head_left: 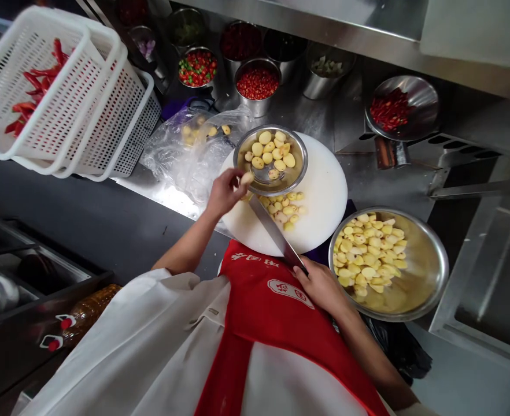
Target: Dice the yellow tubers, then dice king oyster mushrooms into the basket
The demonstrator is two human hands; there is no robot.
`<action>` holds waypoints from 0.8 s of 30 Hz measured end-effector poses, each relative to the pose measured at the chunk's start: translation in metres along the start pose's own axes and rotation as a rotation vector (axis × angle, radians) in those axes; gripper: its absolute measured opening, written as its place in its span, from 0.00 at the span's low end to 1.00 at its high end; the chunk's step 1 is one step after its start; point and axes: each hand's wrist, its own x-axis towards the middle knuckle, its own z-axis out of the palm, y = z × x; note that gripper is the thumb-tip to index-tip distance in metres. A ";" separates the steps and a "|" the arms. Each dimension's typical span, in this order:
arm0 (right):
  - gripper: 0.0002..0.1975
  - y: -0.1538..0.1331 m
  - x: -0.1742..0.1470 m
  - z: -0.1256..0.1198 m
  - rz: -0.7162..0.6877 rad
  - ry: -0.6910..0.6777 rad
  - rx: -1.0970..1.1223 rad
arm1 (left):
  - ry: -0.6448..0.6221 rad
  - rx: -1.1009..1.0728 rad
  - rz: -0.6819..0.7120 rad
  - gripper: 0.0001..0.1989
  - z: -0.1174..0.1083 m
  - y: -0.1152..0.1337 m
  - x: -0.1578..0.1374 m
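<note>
My left hand [226, 193] pinches a small peeled potato [247, 178] at the near left rim of a steel bowl [300, 173]. Several whole small potatoes [268, 150] lie in that bowl, which rests on the round white cutting board [328, 196]. In my right hand [322, 283] is the handle of a kitchen knife [276, 234]; its blade points away and to the left over the board. Cut potato pieces [287, 211] are spread between the blade and the bowl. A larger steel basin [420, 294] at the right holds many cut potatoes [370, 251].
Stacked white plastic baskets [103, 98], the top one with red chilies [42, 86], stand at the left. A clear plastic bag [177, 156] with potatoes lies beside the board. Steel pots of chopped chilies [257, 84] line the back. A pan [426, 110] sits at the back right.
</note>
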 end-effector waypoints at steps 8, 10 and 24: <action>0.19 -0.002 -0.011 0.001 0.008 0.002 -0.054 | 0.012 0.251 0.073 0.13 0.066 -0.053 -0.108; 0.19 -0.004 -0.013 -0.002 -0.034 0.015 -0.083 | 0.023 0.166 0.177 0.10 0.067 -0.060 -0.107; 0.14 -0.013 0.018 0.017 -0.038 0.037 -0.136 | -0.127 0.081 0.505 0.08 0.049 -0.070 -0.094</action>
